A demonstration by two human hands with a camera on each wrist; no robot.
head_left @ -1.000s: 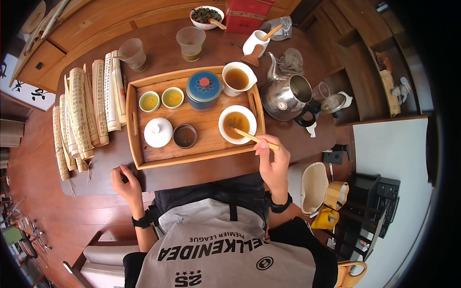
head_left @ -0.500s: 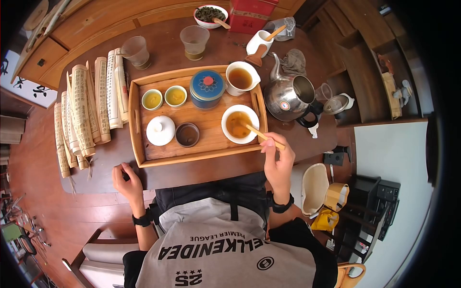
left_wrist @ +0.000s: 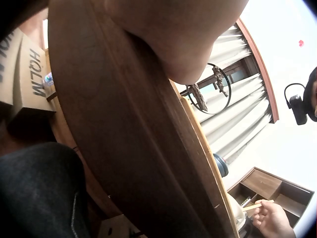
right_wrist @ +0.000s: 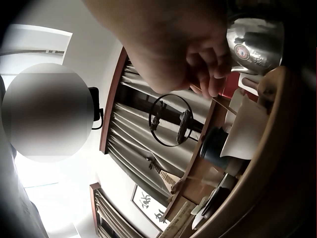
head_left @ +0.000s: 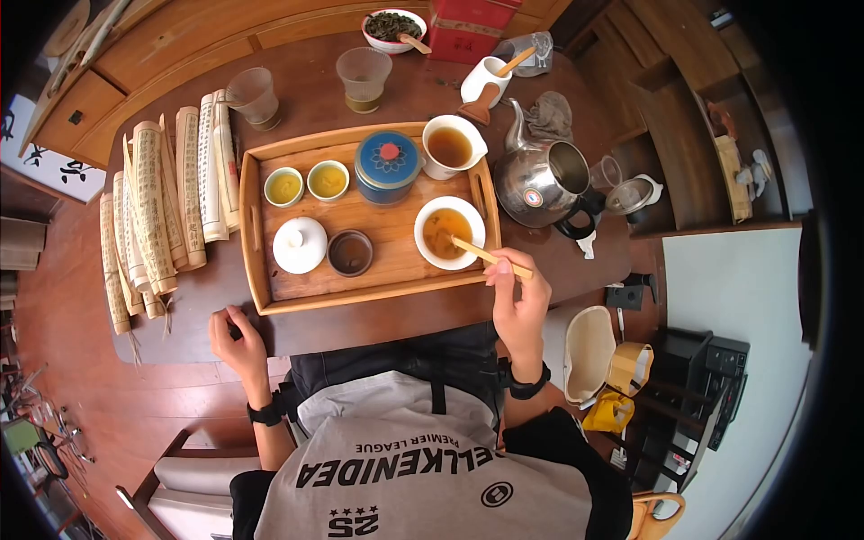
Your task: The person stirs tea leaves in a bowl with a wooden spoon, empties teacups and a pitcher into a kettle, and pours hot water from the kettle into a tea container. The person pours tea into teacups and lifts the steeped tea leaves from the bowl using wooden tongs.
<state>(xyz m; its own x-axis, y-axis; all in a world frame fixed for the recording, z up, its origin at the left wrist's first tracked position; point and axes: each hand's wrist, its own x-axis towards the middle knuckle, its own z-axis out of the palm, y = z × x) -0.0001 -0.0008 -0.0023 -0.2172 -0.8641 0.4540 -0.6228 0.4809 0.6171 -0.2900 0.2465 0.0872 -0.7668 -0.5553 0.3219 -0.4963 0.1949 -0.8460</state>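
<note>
In the head view the right hand pinches a light wooden stick, its far end in the amber liquid of a white bowl on the wooden tray. The right wrist view shows that hand with its fingers curled, and the bowl below. At the table's front edge rests the left hand, loosely curled and holding nothing. Also on the tray are a white lid, a small dark cup, two cups of yellow tea, a blue tin and a white pitcher.
Right of the tray stands a steel kettle, with a grey cloth behind. Bamboo-like scrolls lie at the left. Two glasses, a bowl of leaves, a red box and a white utensil holder stand behind the tray.
The stick has shifted within the bowl, its angle changing slightly while the right hand stays beside the tray. The left hand has barely moved. The whole head view has shifted a little.
</note>
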